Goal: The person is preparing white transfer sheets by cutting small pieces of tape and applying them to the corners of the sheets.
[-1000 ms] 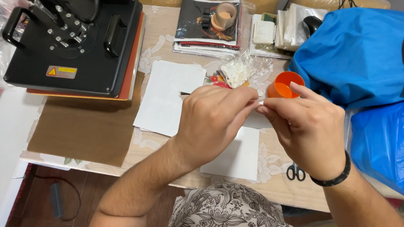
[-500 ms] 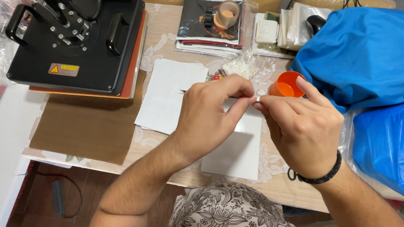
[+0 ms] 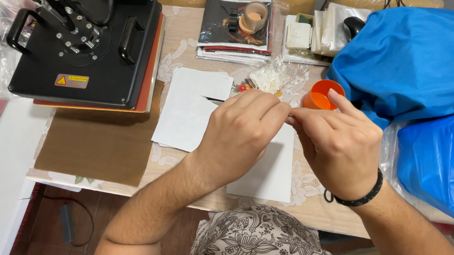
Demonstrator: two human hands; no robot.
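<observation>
left hand (image 3: 242, 134) | right hand (image 3: 338, 143) | fingers pinch tiny item (too small to identify) | white sheet (image 3: 271, 171) below

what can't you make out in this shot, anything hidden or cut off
- Whatever the left hand and right hand pinch between them: head view, covered by the fingertips.
- Scissors: only a handle loop shows past the right wrist.
- Heat press: top cut off by the frame edge.
- Orange cup: contents not visible.

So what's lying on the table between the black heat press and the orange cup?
In the head view, between the black heat press and the orange cup lie a white sheet of paper and a crumpled clear plastic bag.
</observation>
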